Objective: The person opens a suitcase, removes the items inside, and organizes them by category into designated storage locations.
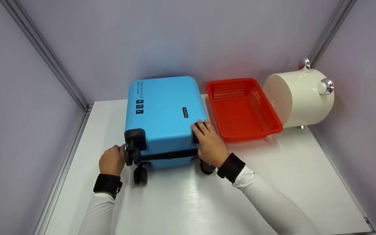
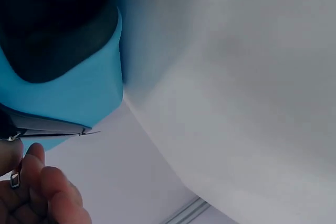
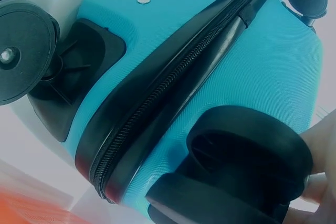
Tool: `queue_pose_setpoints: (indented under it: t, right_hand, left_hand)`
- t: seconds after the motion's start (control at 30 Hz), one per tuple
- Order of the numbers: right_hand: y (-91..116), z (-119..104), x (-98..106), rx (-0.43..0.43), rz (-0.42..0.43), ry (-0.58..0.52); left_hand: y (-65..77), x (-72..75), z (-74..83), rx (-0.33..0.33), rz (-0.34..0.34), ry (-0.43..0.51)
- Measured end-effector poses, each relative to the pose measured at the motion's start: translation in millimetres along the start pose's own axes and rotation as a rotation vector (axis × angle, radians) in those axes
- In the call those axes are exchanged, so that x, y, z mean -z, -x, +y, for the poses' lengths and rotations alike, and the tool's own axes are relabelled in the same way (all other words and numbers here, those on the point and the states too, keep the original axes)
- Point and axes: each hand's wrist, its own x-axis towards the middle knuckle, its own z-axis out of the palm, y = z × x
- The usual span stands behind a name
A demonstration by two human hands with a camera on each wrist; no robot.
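A light blue hard-shell suitcase [image 1: 165, 107] lies flat on the white table, its black wheels facing me. At its left side, near the front corner, my left hand [image 1: 112, 161] pinches a small metal zipper pull [image 2: 16, 179] between thumb and fingers. My right hand [image 1: 211, 143] rests on the front right corner, its fingers spread over the black corner guard beside a wheel [image 3: 247, 166]. Along the suitcase's wheeled end runs the black zipper [image 3: 157, 87], its teeth joined where they show. The suitcase's far side is hidden.
Right of the suitcase stands a red plastic basket [image 1: 225, 130]. A cream cylindrical stool [image 1: 308, 98] with shiny metal-tipped legs lies on its side beyond it. Pale panels [image 1: 188, 36] wall in the back and both sides of the white table [image 1: 181, 205].
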Motion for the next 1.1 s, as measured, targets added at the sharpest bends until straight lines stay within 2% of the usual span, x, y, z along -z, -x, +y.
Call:
queue_pose_setpoints:
  t: [0.27, 0.43, 0.53, 0.63, 0.73, 0.8, 0.87, 0.93, 1.0, 1.1]
  right_hand:
    - [1, -1, 0, 0.01, 0.031, 0.029]
    - [2, 2, 0, -0.007, 0.059, 0.0]
    - [7, 3, 1, -0.083, 0.049, -0.103]
    - [13, 6, 4, -0.222, 0.036, -0.24]
    - [18, 10, 7, -0.358, 0.009, -0.361]
    - [21, 13, 9, -0.437, -0.032, -0.417]
    - [24, 16, 8, -0.498, -0.078, -0.471]
    - [26, 20, 7, -0.533, -0.115, -0.526]
    - [28, 24, 5, -0.542, -0.133, -0.618]
    - [28, 28, 2, -0.516, -0.137, -0.777]
  left_hand:
    - [-19.1, 3.2, -0.5, -0.027, -0.063, 0.016]
    - [-20.1, 6.4, 3.8, -0.009, -0.093, 0.028]
    - [-14.5, 12.1, 7.7, -0.027, -0.07, 0.052]
    - [-8.5, 21.7, 12.9, -0.07, 0.005, 0.113]
    - [-3.7, 35.6, 22.2, -0.088, 0.079, 0.217]
    - [0.0, 46.7, 32.1, -0.079, 0.094, 0.302]
    - [4.6, 56.0, 44.4, -0.075, 0.068, 0.376]
    - [9.3, 62.3, 57.6, -0.093, 0.017, 0.407]
    - [13.8, 64.1, 69.1, -0.134, -0.037, 0.378]
    - [20.5, 61.2, 83.2, -0.212, -0.078, 0.252]
